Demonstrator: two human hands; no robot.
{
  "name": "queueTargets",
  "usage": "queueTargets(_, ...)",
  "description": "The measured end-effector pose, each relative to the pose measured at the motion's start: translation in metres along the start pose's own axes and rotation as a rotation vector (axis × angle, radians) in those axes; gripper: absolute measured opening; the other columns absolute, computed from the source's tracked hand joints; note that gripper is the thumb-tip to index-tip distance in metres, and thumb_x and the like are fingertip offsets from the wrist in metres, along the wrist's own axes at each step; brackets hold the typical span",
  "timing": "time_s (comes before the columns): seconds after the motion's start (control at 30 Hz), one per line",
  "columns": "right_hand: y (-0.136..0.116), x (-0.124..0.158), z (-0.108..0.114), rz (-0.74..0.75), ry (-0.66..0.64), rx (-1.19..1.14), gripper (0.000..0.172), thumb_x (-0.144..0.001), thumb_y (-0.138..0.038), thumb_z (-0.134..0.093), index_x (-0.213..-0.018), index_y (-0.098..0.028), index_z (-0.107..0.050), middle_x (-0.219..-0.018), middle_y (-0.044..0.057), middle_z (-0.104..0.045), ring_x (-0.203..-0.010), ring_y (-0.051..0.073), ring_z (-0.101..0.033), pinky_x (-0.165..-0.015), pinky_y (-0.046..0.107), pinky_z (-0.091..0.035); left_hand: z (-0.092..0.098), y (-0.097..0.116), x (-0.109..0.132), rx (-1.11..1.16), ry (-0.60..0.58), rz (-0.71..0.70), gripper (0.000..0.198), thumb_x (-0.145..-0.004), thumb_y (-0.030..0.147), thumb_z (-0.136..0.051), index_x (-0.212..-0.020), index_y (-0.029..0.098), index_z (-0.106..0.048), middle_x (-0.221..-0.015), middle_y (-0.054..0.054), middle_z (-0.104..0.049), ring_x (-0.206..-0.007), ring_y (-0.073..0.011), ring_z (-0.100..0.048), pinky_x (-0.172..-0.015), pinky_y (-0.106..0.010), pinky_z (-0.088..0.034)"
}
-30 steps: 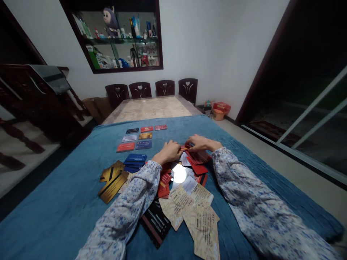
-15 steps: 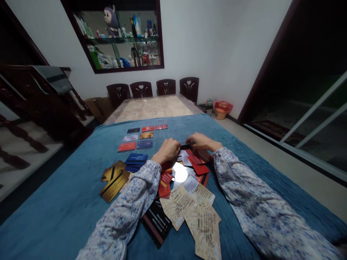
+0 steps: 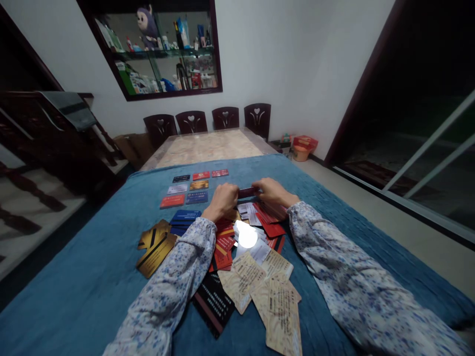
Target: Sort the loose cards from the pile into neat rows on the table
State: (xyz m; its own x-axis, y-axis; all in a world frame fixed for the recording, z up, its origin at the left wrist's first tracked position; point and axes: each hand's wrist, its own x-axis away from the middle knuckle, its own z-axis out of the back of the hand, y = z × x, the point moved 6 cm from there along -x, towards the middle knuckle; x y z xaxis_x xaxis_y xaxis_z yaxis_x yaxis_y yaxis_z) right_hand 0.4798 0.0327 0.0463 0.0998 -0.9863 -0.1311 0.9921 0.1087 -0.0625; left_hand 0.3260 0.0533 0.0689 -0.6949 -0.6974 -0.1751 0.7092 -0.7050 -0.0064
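My left hand (image 3: 223, 200) and my right hand (image 3: 272, 191) meet above a heap of cards on the blue cloth (image 3: 81, 277). Both are closed on the ends of one dark red card (image 3: 247, 192), held flat between them a little above the heap. Under and behind my hands lie mixed red, white and tan cards (image 3: 256, 257). A black card (image 3: 214, 304) rests by my left sleeve. Left of the heap sit a stack of blue cards (image 3: 184, 218) and gold cards (image 3: 155, 246).
Several single cards lie in neat rows (image 3: 189, 188) farther up the cloth. Beyond the cloth is a marble table top (image 3: 208, 147) with dark chairs (image 3: 222, 117) along the wall. A wall cabinet (image 3: 163, 49) holds bottles. A glass door (image 3: 426, 163) is at the right.
Both hands rose slightly off the heap and moved a little away from me, bringing the dark red card up between them. The camera shifted slightly.
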Motion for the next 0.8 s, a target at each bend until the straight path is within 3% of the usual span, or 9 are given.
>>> queueTargets(0.4,-0.007,0.001,-0.012,0.006,0.013,-0.080,0.036,-0.088,-0.015,-0.060,-0.121,-0.023,-0.071,-0.109,0.008,-0.078,-0.093,0.021,-0.068,-0.068,0.026,-0.034,-0.011,-0.019,-0.002,0.060,0.029,0.080,0.036,-0.092,0.009,-0.048,-0.108,0.016,-0.080,-0.111,-0.017,-0.078,-0.104,-0.0256,-0.072,-0.089,-0.032,-0.051)
queueTargets(0.63,-0.008,0.001,-0.012,-0.028,0.053,-0.108,0.044,-0.092,-0.017,-0.059,-0.135,-0.023,-0.060,-0.110,0.010,-0.078,-0.094,0.023,-0.071,-0.069,0.026,-0.036,-0.014,-0.022,-0.002,0.068,0.027,0.080,0.036,-0.089,0.006,-0.050,-0.110,0.017,-0.078,-0.112,-0.014,-0.078,-0.107,-0.0247,-0.072,-0.090,-0.031,-0.052)
queueTargets(0.8,-0.011,0.002,-0.011,-0.051,0.062,-0.074,0.046,-0.095,-0.015,-0.055,-0.140,-0.021,-0.053,-0.107,0.012,-0.079,-0.094,0.024,-0.072,-0.069,0.027,-0.036,-0.014,-0.021,0.000,0.059,0.061,0.086,0.043,-0.090,0.004,-0.050,-0.127,0.018,-0.068,-0.114,-0.014,-0.076,-0.107,-0.0248,-0.071,-0.090,-0.032,-0.051)
